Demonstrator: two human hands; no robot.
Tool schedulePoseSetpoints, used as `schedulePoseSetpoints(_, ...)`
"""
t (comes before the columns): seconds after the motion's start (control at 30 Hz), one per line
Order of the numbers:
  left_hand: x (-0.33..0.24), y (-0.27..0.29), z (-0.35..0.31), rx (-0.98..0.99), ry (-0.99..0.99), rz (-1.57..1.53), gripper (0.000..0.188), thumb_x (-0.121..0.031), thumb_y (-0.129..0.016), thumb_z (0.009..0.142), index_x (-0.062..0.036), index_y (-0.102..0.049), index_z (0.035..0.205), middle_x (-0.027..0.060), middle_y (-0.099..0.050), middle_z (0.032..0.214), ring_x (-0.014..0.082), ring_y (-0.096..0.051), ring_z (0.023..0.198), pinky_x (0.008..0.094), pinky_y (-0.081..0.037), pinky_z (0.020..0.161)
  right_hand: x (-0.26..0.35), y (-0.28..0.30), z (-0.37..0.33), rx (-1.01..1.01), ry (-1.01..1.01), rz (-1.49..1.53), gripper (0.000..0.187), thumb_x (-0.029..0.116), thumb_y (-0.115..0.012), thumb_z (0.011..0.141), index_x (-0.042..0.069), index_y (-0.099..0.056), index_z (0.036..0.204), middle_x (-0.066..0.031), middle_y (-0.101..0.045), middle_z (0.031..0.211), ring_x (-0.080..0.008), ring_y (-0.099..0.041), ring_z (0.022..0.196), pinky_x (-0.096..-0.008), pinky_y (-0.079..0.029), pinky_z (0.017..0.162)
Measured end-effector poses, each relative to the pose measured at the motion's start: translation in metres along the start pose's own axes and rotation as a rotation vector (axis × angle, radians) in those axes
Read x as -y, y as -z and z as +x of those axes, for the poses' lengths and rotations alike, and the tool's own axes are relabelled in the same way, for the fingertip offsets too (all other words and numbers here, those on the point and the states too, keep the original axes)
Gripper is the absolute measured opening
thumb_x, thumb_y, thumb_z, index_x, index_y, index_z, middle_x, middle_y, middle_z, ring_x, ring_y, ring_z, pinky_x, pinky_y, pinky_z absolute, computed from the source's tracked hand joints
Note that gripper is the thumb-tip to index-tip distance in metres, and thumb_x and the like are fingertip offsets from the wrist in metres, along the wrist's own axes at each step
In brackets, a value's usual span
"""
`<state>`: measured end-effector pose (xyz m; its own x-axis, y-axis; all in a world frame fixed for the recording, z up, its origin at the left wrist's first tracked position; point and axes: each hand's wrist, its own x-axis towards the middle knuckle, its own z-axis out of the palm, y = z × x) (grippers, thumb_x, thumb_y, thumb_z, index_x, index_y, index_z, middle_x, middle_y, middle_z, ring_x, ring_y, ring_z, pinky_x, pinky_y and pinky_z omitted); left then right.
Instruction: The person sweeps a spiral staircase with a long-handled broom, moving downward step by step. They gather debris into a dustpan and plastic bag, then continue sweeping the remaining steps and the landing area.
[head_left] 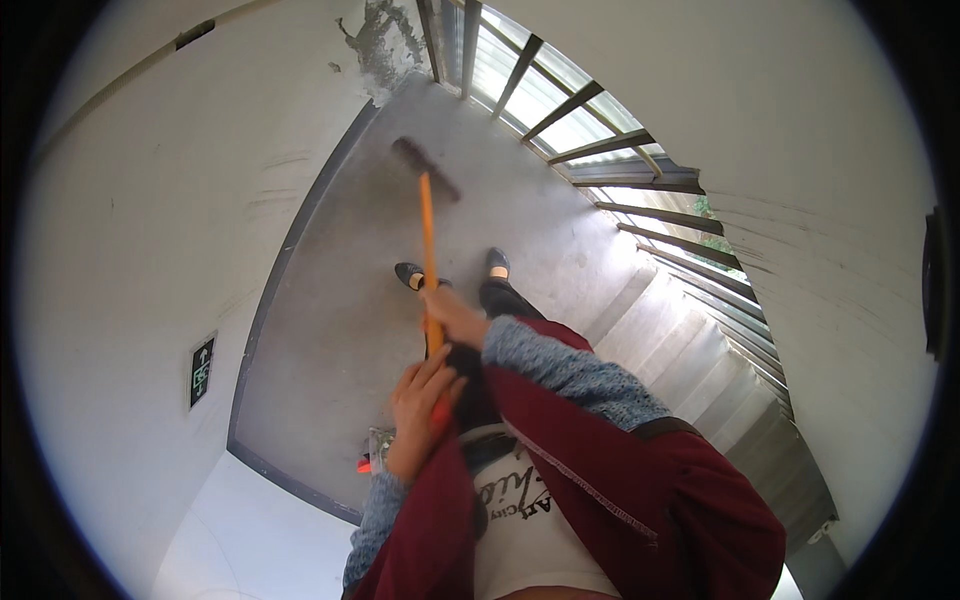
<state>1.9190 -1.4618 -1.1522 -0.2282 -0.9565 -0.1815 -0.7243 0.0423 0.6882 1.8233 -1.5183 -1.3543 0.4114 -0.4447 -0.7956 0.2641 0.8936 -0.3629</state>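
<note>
A broom with an orange handle and a dark brown bristle head slants away from me, its head at the grey floor beyond my feet. The head looks blurred. Partway down the handle, my right hand is wrapped round it. Closer to my body, my left hand grips the upper end, where a red part shows beside the fingers. Both my shoes stand on the floor on either side of the handle.
Concrete stairs run along the right, beside a barred window. A dark baseboard edges the left wall, which carries a green-and-black sign. A partly hidden red and clear object lies beside my left wrist.
</note>
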Motion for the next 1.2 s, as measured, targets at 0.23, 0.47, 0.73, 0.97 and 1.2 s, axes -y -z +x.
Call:
schedulePoseSetpoints(0.23, 0.099, -0.046, 0.084, -0.068, -0.077, -0.233, 0.024, -0.011, -0.079, 0.079, -0.0052, -0.066, 0.098, 0.0151, -0.066, 0.129, 0.0373, -0.065, 0.1, 0.0434, -0.053, 0.085, 0.054, 0.071, 0.12, -0.104, 0.18, -0.028, 0.038, 0.049, -0.059, 0.099, 0.01, -0.059, 0.098, -0.009, -0.066, 0.088, -0.0189, -0.068, 0.074, -0.0324, -0.051, 0.055)
schedulePoseSetpoints(0.47, 0.121, 0.065, -0.01, 0.041, 0.138, 0.048, 0.022, -0.017, -0.079, 0.081, -0.0068, -0.066, 0.095, 0.0133, -0.07, 0.12, 0.036, -0.066, 0.094, 0.0436, -0.053, 0.08, -0.094, -0.09, 0.127, 0.354, 0.0, -0.093, 0.036, 0.044, -0.062, 0.095, 0.009, -0.06, 0.089, -0.0054, -0.061, 0.078, -0.0172, -0.06, 0.073, -0.0333, -0.045, 0.057)
schedulePoseSetpoints(0.73, 0.11, 0.149, -0.007, -0.041, 0.121, 0.085, 0.015, -0.012, -0.078, 0.08, -0.0065, -0.068, 0.089, 0.0113, -0.072, 0.117, 0.0307, -0.069, 0.088, 0.0405, -0.055, 0.077, -0.052, -0.181, 0.093, 0.352, -0.215, 0.137, 0.035, 0.037, -0.068, 0.096, 0.008, -0.052, 0.107, -0.0077, -0.059, 0.09, -0.0187, -0.061, 0.074, -0.0366, -0.054, 0.068)
schedulePoseSetpoints(0.97, 0.106, 0.121, 0.086, -0.079, -0.043, -0.163, 0.018, -0.011, -0.077, 0.081, -0.0052, -0.068, 0.095, 0.0133, -0.069, 0.125, 0.0335, -0.067, 0.095, 0.0415, -0.055, 0.082, 0.083, -0.103, 0.102, -0.052, 0.085, 0.062, 0.029, 0.033, -0.057, 0.1, 0.004, -0.053, 0.098, -0.0092, -0.058, 0.074, -0.0217, -0.06, 0.063, -0.0365, -0.052, 0.059)
schedulePoseSetpoints(1.2, 0.139, 0.055, 0.21, -0.093, -0.05, -0.232, 0.019, -0.01, -0.077, 0.081, -0.0051, -0.065, 0.095, 0.014, -0.068, 0.125, 0.035, -0.065, 0.093, 0.0431, -0.053, 0.082, 0.17, -0.007, 0.208, -0.051, 0.111, 0.066, 0.028, 0.03, -0.064, 0.097, 0.004, -0.058, 0.107, -0.0111, -0.063, 0.087, -0.0249, -0.067, 0.073, -0.0358, -0.057, 0.061)
